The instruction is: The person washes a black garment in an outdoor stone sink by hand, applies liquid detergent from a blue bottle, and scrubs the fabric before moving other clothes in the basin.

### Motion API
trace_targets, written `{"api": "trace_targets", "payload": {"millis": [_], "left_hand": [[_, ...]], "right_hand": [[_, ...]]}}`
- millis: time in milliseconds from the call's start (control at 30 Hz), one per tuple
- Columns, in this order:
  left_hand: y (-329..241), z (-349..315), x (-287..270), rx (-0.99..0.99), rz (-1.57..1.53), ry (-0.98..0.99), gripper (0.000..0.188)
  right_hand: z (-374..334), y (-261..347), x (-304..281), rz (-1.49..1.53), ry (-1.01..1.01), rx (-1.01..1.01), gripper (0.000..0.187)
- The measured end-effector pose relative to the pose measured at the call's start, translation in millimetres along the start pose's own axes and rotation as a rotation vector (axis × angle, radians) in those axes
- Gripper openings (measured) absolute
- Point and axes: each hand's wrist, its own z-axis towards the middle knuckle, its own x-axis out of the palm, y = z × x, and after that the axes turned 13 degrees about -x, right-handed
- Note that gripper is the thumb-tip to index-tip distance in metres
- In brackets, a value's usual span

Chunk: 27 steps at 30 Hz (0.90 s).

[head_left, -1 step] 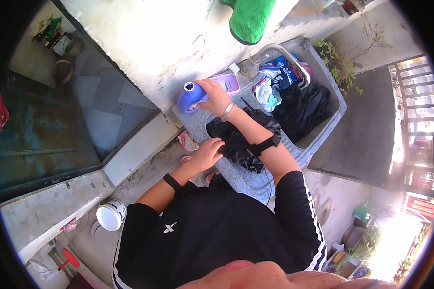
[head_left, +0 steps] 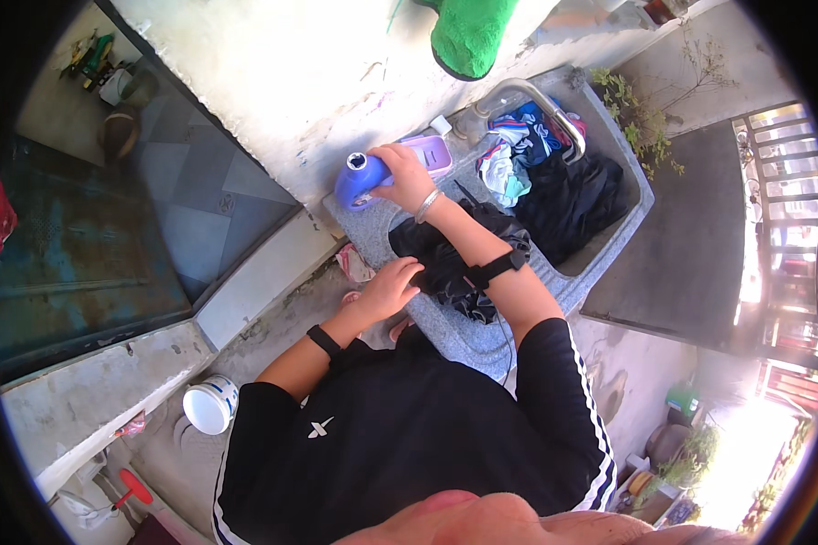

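Note:
My right hand [head_left: 404,182] is closed round a blue-purple plastic bottle [head_left: 347,189] standing on the sink's far left corner. The bottle's mouth shows without a cap. Next to it is a lilac plastic box [head_left: 435,156], partly behind my hand. Under my right forearm, a black garment [head_left: 445,263] lies bunched on the washboard side of the grey stone sink [head_left: 495,350]. My left hand [head_left: 389,289] rests at the sink's near left edge, fingers loosely stretched toward the black garment and holding nothing; whether they touch it I cannot tell.
The basin on the right holds dark clothes [head_left: 573,204] and white-and-blue clothes [head_left: 503,168] under a curved metal tap [head_left: 554,118]. A green fuzzy thing [head_left: 468,41] hangs above. A white bucket [head_left: 211,406] stands on the floor at left. A plant [head_left: 632,118] grows behind the basin.
My right hand has shifted very slightly on the bottle. The left hand and the clothes look the same.

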Motion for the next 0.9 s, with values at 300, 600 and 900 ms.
{"api": "trace_targets", "payload": {"millis": [300, 600, 900], "left_hand": [[5, 2, 3, -0.012, -0.073, 0.017, 0.036], [6, 18, 2, -0.236, -0.467, 0.043, 0.032], [-31, 59, 18, -0.504, -1.038, 0.378, 0.041]], "right_hand": [[-32, 11, 13, 0.190, -0.164, 0.185, 0.060], [-172, 88, -111, 0.074, -0.451, 0.372, 0.062], [-276, 109, -150, -0.436, -0.294, 0.606, 0.050]]}}
